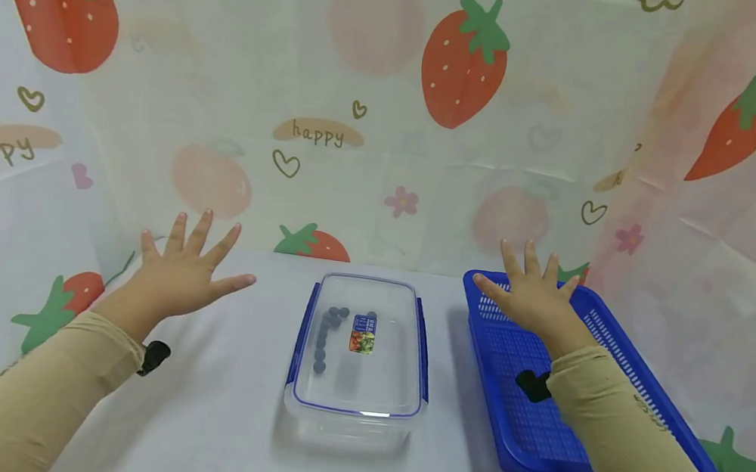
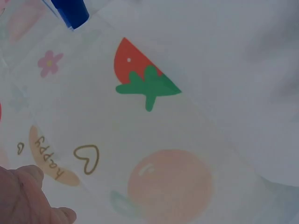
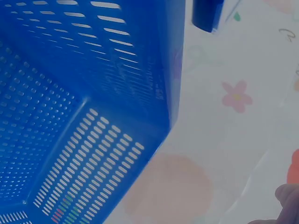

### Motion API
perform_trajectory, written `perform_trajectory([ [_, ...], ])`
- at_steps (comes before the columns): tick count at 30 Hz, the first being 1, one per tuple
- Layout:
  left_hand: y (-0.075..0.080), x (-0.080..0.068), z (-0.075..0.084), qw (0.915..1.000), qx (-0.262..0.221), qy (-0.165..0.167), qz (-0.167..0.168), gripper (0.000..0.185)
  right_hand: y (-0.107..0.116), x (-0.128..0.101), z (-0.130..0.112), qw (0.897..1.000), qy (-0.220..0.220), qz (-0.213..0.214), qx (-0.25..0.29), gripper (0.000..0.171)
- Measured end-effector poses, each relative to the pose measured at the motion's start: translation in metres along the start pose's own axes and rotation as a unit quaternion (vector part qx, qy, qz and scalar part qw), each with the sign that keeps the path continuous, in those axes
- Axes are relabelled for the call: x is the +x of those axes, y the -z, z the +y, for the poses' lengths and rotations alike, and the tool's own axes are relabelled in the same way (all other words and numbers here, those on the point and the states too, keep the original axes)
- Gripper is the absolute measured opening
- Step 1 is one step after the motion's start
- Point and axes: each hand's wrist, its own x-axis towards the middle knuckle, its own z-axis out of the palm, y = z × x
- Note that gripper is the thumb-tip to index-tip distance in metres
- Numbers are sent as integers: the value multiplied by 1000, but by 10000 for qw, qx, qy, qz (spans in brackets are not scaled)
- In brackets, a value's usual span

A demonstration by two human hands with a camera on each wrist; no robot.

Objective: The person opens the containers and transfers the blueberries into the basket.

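A clear plastic box (image 1: 356,409) with a blue-rimmed lid and blue side clips stands in the middle of the table; several dark round berries (image 1: 328,331) lie inside it beside a small sticker. My left hand (image 1: 184,272) hovers to the left of the box, fingers spread, holding nothing. My right hand (image 1: 531,296) hovers over the far end of a blue perforated basket (image 1: 515,439), fingers spread and empty. In the right wrist view the basket's wall (image 3: 84,93) fills the left side. In the left wrist view only part of my hand (image 2: 28,198) shows against the cloth.
A strawberry-print cloth (image 1: 389,115) hangs behind and at both sides and covers the table (image 1: 210,417). A blue clip of the box (image 2: 70,11) shows at the top of the left wrist view.
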Motion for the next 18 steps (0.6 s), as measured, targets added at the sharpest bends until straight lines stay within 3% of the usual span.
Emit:
perform_trajectory([
  [9,0,2,-2,9999,-129,-3,12,92,4,-2,-8,9985,65,81,530,87],
  [18,-2,0,2,9961,-882,-92,24,86,1,-5,-31,9849,359,89,1693,80],
])
